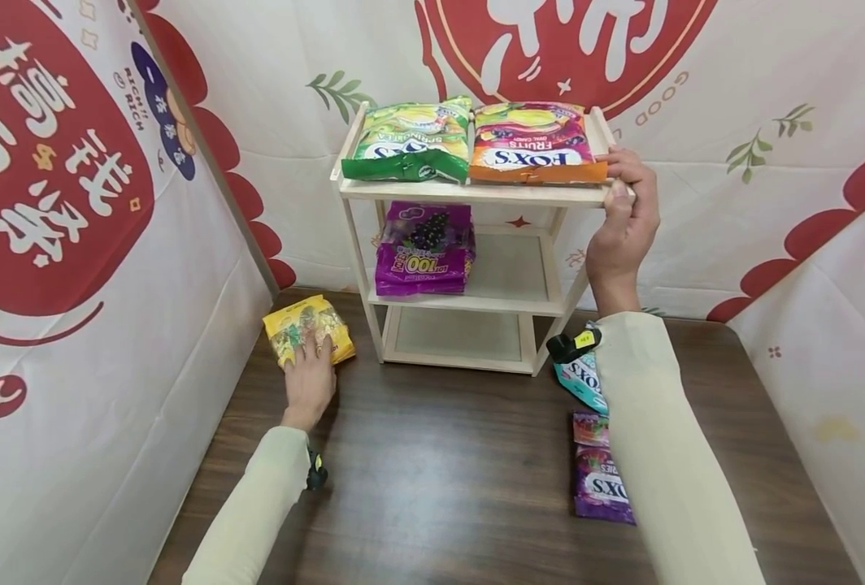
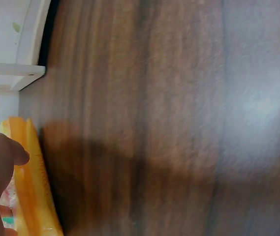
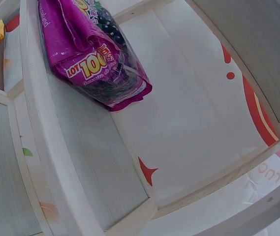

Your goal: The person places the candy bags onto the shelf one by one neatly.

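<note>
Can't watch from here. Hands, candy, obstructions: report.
Left hand on yellow candy bag. Bag on table, left of rack. Right hand gripping rack's top right corner. Purple Lot 100 bag partly filling middle tier.

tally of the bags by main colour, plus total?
Green bag: 1
Orange-and-pink bag: 1
Purple bags: 2
Yellow bag: 1
Teal bag, partly hidden by the right sleeve: 1
Total: 6

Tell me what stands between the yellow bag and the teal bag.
The pale shelf stands between the yellow bag and the teal bag, in the head view.
</note>
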Motion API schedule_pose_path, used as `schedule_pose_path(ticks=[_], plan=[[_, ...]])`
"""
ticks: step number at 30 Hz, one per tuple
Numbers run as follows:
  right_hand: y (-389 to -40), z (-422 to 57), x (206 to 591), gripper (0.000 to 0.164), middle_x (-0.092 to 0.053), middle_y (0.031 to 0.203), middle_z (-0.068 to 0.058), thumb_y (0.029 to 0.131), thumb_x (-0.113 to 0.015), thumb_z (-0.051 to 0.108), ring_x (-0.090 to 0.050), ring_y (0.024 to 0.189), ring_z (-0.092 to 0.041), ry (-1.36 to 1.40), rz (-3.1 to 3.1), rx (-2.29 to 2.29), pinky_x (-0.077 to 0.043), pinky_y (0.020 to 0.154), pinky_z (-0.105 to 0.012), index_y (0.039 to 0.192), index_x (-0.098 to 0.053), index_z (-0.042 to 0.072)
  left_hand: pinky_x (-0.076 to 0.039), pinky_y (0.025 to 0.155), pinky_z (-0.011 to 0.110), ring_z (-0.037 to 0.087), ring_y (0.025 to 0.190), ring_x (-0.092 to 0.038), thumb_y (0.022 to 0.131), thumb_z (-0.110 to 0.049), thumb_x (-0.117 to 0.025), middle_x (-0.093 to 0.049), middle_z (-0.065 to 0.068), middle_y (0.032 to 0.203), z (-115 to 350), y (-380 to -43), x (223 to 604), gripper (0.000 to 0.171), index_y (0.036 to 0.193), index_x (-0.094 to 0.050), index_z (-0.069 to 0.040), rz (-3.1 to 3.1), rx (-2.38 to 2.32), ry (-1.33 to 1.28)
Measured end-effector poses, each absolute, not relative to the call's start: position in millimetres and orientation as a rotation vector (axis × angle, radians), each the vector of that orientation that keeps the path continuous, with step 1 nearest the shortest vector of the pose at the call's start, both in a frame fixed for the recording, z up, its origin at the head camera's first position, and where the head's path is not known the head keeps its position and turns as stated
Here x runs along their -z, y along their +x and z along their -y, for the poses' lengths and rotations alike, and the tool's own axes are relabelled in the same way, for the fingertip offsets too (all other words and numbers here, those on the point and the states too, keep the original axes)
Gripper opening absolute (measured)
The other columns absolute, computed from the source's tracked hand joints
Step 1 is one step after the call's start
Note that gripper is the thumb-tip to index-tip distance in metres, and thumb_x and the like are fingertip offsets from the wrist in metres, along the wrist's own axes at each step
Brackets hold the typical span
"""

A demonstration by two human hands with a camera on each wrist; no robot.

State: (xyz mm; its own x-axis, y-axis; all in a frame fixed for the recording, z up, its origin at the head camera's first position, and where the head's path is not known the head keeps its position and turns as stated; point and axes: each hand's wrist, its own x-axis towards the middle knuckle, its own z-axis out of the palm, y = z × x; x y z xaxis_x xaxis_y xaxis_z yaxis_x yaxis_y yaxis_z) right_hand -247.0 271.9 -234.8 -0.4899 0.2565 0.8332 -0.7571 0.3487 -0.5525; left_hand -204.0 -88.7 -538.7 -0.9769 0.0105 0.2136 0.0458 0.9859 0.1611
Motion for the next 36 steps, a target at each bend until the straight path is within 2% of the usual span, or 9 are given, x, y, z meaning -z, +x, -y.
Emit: schedule_pose_path(ticks=[5, 10, 14, 19, 27, 36], plan=[[-246, -272, 235, 0.026, -0.053, 0.117, -0.033, 0.084, -0.038, 0.014, -0.047, 0.124, -0.022, 0.462, 1.646, -1.334, -0.032, 0.108, -0.032, 0.098, -0.059, 0.007, -0.033, 0.092, 0.068, 0.05, 0.123, -0.037, 0.098, -0.008, -0.05, -0.044, 0.027, 0.132, 81, -200, 542, 0.037, 0.135, -0.051, -0.009, 2.974, 0.24, -0.036], [-245, -271, 234, 0.025, -0.054, 0.116, -0.031, 0.084, -0.039, 0.014, -0.047, 0.124, -0.021, 0.453, 1.646, -1.334, -0.033, 0.107, -0.032, 0.098, -0.059, 0.009, -0.035, 0.091, 0.067, 0.048, 0.122, -0.038, 0.098, -0.003, -0.043, -0.046, 0.026, 0.13, 79, -198, 543, 0.038, 0.133, -0.054, -0.011, 2.933, 0.24, -0.017], [-245, -272, 234, 0.026, -0.056, 0.115, -0.026, 0.084, -0.038, 0.016, -0.048, 0.123, -0.02, 0.456, 1.646, -1.32, -0.032, 0.108, -0.032, 0.097, -0.059, 0.009, -0.037, 0.09, 0.066, 0.047, 0.121, -0.039, 0.096, -0.003, -0.044, -0.048, 0.024, 0.129, 79, -199, 551, 0.039, 0.132, -0.056, -0.013, 2.879, 0.228, -0.027], [-246, -272, 234, 0.026, -0.058, 0.114, -0.019, 0.084, -0.038, 0.017, -0.047, 0.124, -0.019, 0.46, 1.653, -1.309, -0.032, 0.108, -0.032, 0.098, -0.059, 0.009, -0.04, 0.088, 0.063, 0.045, 0.121, -0.041, 0.094, -0.004, -0.053, -0.05, 0.022, 0.13, 80, -199, 557, 0.041, 0.132, -0.057, -0.016, 2.827, 0.189, -0.034], [-246, -273, 236, 0.024, -0.055, 0.116, -0.028, 0.084, -0.038, 0.013, -0.048, 0.123, -0.021, 0.454, 1.639, -1.333, -0.032, 0.108, -0.032, 0.098, -0.058, 0.01, -0.042, 0.09, 0.062, 0.047, 0.123, -0.043, 0.092, -0.002, -0.057, -0.051, 0.024, 0.131, 84, -196, 557, 0.044, 0.132, -0.059, -0.019, 2.825, 0.231, -0.068], [-247, -272, 236, 0.025, -0.052, 0.116, -0.033, 0.084, -0.038, 0.013, -0.047, 0.124, -0.02, 0.467, 1.638, -1.342, -0.031, 0.108, -0.032, 0.098, -0.059, 0.009, -0.047, 0.089, 0.054, 0.048, 0.12, -0.047, 0.091, 0.0, -0.057, -0.051, 0.025, 0.133, 88, -189, 559, 0.045, 0.132, -0.06, -0.019, 2.802, 0.154, -0.132]])
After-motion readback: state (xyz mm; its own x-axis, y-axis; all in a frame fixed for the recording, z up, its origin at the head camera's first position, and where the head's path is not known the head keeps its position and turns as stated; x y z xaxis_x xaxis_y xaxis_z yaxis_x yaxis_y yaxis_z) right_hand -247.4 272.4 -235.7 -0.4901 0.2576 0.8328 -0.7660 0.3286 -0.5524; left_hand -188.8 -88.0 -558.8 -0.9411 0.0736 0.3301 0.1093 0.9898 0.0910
